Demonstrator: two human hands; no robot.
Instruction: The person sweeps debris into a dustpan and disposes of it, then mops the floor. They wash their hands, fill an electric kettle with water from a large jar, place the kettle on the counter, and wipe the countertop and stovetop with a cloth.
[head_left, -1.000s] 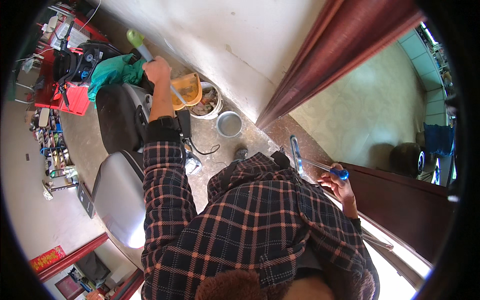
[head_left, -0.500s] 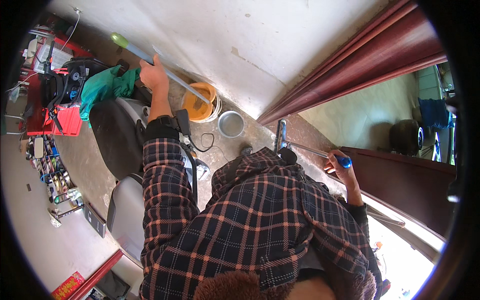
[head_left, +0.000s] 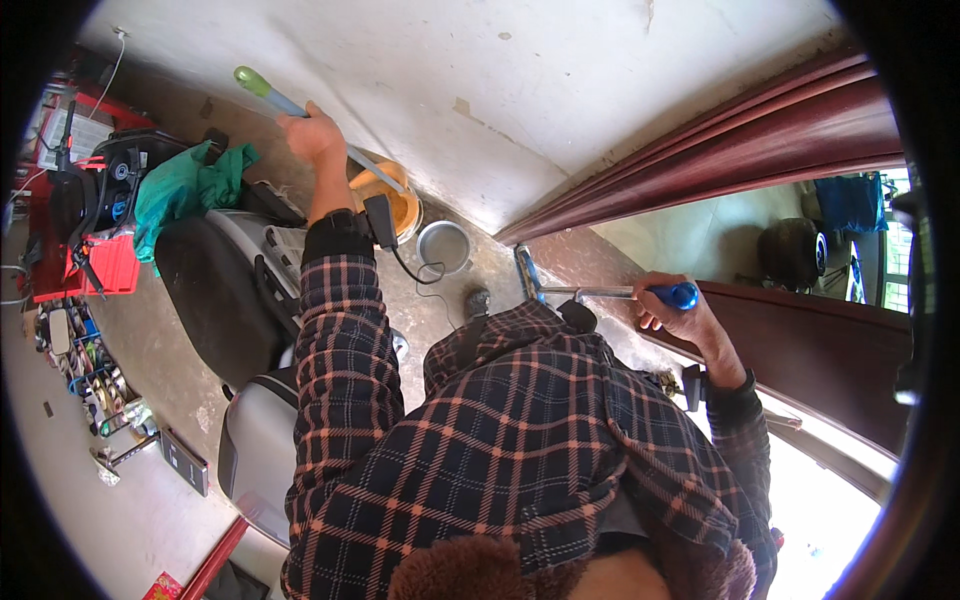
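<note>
Orange plastic is standing out first: a long-handled dustpan is overlapping a white bucket at the wall-side edge of the floor. Whether its lip is resting on the rim or hanging just above, I am not managing to tell.

Left hand: fingers are grasping the dustpan's grey pole, closed below its green end cap.

Right hand: fingers are curling around a metal shaft close to its blue knob. That shaft is leading to a blue bar-shaped head, near the floor's corner where the wall is meeting the red door frame. Contact between head and floor: unclear.

Round metal basin is standing between bucket and bar-shaped head; a shoe is showing near it. Scooter is filling the left side, a green cloth lying beyond its seat.

Step in hand, as I am judging it: left hand is steadying or tipping the dustpan at the bucket, right hand keeping the second tool aside. Next move is probably calling for a firm left grip and a controlled turn of the pole, scoop staying over the bucket's mouth, bar-shaped head clearing the basin.
</note>
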